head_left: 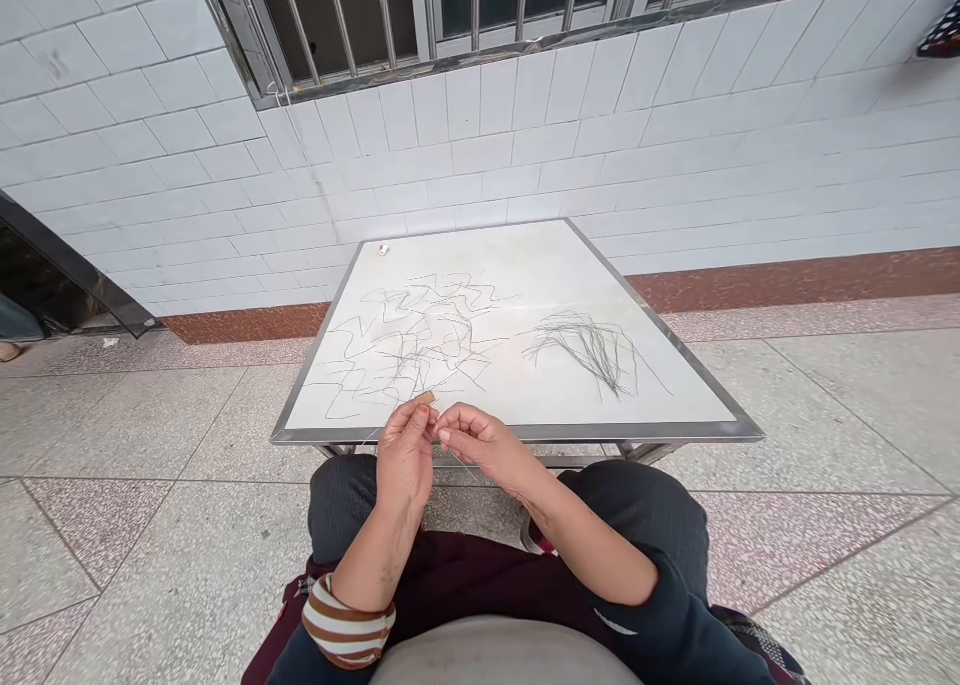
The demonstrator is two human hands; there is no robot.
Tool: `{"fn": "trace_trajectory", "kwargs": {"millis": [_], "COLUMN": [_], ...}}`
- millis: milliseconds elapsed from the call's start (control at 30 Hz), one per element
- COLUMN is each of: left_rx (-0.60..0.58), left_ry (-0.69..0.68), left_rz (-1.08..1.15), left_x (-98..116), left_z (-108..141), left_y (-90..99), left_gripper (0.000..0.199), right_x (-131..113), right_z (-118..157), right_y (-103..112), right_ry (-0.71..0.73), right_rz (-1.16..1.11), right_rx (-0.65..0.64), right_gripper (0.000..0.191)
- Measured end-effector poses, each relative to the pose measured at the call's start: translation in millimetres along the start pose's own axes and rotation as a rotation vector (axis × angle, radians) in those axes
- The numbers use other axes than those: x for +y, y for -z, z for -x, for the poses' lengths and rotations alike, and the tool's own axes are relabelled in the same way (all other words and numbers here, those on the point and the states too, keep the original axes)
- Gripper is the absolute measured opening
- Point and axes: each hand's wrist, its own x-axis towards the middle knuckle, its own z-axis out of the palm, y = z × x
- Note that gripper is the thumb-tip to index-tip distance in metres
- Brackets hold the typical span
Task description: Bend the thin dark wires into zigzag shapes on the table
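My left hand [406, 450] is closed in a pinch on a small tan piece [425, 398] at the table's front edge. Beside it, my right hand [480, 445] pinches a thin wire [466, 468], its fingertips close against those of my left hand. The wire hangs down below my fingers, and its far end is hard to make out. Scattered bent wires [420, 340] cover the left part of the white table [525, 265]. A bundle of thin, straighter wires [592, 350] lies on the right part.
A small white and red object [384, 250] sits at the table's far left corner. The metal edge [525, 433] runs just beyond my hands, with my knees [645, 515] below it. Behind the table stands a tiled wall [480, 155] with a barred window [480, 15].
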Motion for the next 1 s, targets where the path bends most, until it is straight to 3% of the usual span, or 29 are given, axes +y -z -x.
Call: {"fn": "trace_trajectory", "kwargs": {"millis": [300,633,800,1000], "left_rx": [0.060,0.032,0.088,0.154], "left_ry": [-0.026,0.016,-0.041,-0.093], "left_rz": [0.057,0.009,0.044,0.075], "left_x": [9,8,16,29], "left_z": [-4,5,1,-4], "left_y": [0.5,5.0,9.3,16.4], "left_gripper": [0.018,0.020,0.017,0.013], "right_x": [1,10,10,10], "right_z": [5,4,7,8], "right_y": [-7,-11,-13,-5], "right_ry": [0.023,0.075,0.019,-0.038], "right_rz": [0.109,0.202,0.217,0.214], "right_rx": [0.006,0.097,0.029,-0.169], "right_gripper": [0.014,0.014,0.015,0.022]}}
